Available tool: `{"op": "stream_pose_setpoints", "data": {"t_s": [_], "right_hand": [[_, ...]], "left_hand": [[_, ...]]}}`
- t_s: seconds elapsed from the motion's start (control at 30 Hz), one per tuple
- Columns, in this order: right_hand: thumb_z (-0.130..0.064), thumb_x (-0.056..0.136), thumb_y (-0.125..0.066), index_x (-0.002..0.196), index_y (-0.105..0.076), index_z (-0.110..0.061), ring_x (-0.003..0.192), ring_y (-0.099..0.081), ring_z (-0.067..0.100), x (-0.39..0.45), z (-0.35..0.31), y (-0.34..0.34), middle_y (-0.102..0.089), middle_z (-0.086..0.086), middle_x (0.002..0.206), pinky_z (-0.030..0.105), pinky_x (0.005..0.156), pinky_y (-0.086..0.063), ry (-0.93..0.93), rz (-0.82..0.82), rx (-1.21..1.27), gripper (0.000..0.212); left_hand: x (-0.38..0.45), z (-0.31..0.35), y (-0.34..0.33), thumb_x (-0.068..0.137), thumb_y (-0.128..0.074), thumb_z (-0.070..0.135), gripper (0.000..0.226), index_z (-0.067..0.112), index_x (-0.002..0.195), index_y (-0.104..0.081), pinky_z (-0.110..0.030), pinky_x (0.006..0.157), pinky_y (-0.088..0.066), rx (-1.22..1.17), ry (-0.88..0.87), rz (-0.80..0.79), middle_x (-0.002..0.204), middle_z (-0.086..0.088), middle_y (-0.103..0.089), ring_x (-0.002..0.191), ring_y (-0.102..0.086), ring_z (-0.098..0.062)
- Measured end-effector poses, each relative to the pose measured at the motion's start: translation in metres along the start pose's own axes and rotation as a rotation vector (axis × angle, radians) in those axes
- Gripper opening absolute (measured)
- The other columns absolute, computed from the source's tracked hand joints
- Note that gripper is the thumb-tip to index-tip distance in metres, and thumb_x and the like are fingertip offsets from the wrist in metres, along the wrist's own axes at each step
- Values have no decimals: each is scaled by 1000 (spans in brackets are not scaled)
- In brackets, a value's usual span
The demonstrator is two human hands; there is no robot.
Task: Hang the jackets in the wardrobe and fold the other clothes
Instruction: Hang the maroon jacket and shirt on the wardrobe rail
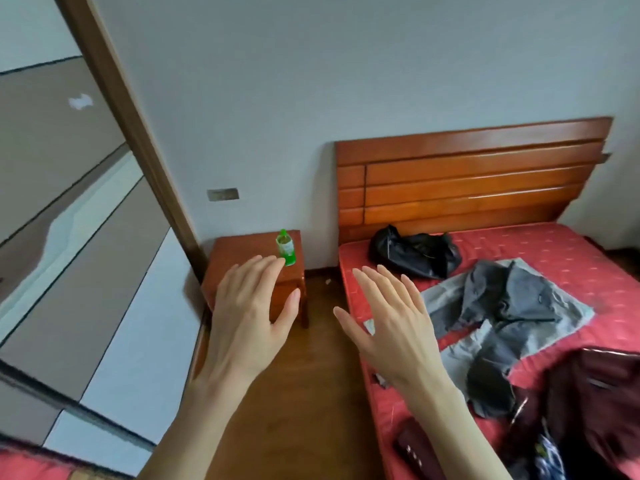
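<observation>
left hand [242,317] spread, empty | right hand [391,327] spread, empty | grey garment [502,306] just right of right hand, long axis away-diagonal | right hand nearer

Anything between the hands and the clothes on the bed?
Nothing visible. Both the left hand and right hand are open and empty above the floor; the grey garment and black jacket lie uncovered on the bed.

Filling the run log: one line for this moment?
left hand open, empty | right hand open, empty | grey garment unfolded on red mattress
</observation>
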State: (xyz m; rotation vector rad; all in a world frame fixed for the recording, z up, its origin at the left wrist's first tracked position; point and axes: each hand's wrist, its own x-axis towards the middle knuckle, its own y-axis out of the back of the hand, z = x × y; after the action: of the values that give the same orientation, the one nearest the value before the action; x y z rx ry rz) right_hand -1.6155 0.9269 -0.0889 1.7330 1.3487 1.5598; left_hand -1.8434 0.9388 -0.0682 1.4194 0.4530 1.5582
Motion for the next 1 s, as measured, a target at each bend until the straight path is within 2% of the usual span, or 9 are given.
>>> {"op": "stream_pose_setpoints", "data": {"t_s": [0.1, 0.3, 0.5, 0.63, 0.77, 1.0], "right_hand": [[-65, 101, -43, 149, -54, -20, 148, -44, 19, -1, 27, -3, -56, -1, 152, 48, 123, -34, -114, 37, -73, 67], [-62, 102, -45, 152, -50, -18, 152, -35, 15, 2, 60, -12, -50, -3, 157, 43, 127, -25, -367, 104, -180, 67], [-58, 100, -53, 151, -50, -17, 151, -37, 15, -5, 71, -23, -51, -3, 155, 47, 123, -30, -590, 236, -264, 66], [-59, 101, -49, 153, -48, -18, 152, -36, 14, -28, 79, -15, -50, -4, 156, 41, 127, -23, -726, 270, -340, 66], [-55, 100, -52, 152, -49, -17, 151, -37, 15, -63, 90, 3, -51, -3, 155, 45, 125, -28, -876, 310, -422, 64], [-57, 99, -50, 152, -48, -19, 151, -36, 14, -126, 119, 27, -51, -3, 155, 40, 126, -24, -1091, 335, -507, 66]], "left_hand": [[25, 6, -36, 99, -59, 46, 52, 16, 141, -59, -47, 117, -40, -67, -104, -21, 143, -5, -61, 136, -53, -23], [73, 10, -92, 102, -53, 44, 51, 12, 140, -60, -52, 112, -44, -195, -299, -129, 141, -6, -62, 137, -53, -25], [105, 30, -141, 102, -53, 45, 52, 11, 141, -60, -51, 116, -39, -339, -495, -209, 143, -4, -61, 140, -50, -23], [110, 60, -168, 103, -51, 46, 51, 12, 141, -59, -48, 119, -37, -458, -612, -263, 144, -3, -60, 142, -48, -20], [101, 101, -191, 104, -45, 50, 54, 13, 141, -59, -45, 121, -35, -555, -712, -356, 144, -2, -59, 143, -47, -18], [76, 190, -225, 99, -56, 43, 48, 14, 138, -62, -45, 119, -35, -662, -901, -440, 142, 1, -61, 141, -48, -19]]}}
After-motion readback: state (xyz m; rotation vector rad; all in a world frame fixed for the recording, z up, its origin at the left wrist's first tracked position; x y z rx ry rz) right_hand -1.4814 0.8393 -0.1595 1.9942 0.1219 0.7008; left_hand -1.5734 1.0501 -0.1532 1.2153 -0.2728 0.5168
